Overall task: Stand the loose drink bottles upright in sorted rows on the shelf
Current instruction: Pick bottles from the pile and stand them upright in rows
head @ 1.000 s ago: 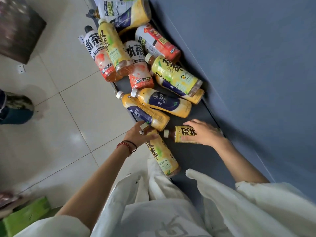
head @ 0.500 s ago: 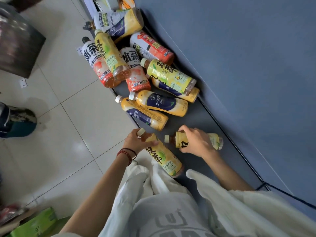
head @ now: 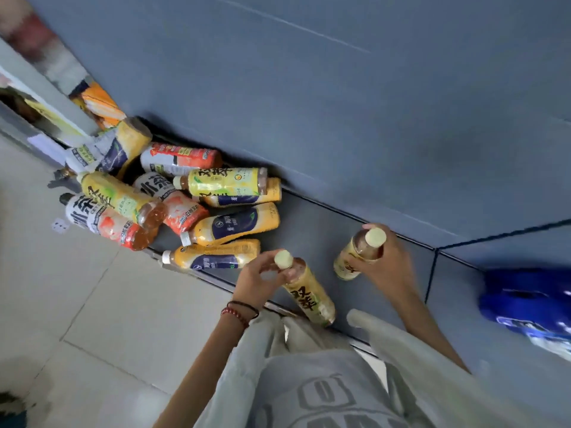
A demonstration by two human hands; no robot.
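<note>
Both bottles had risen from lying, beside the pile (head: 216,223). Left hand (head: 256,282) grip pinched the near bottle (head: 309,298), right hand (head: 389,264) grip wrapped the far bottle (head: 352,257); seemingly neither stood yet, pile unsorted.

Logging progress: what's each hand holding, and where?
Left hand: first tea bottle, by its neck. Right hand: second tea bottle, around its upper body.

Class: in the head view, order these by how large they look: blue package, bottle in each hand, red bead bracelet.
1. blue package, cut by the frame edge.
2. left bottle in the left hand.
3. right bottle in the right hand: foreshortened and partly covered, so second versus third is unsure.
4. red bead bracelet.
</note>
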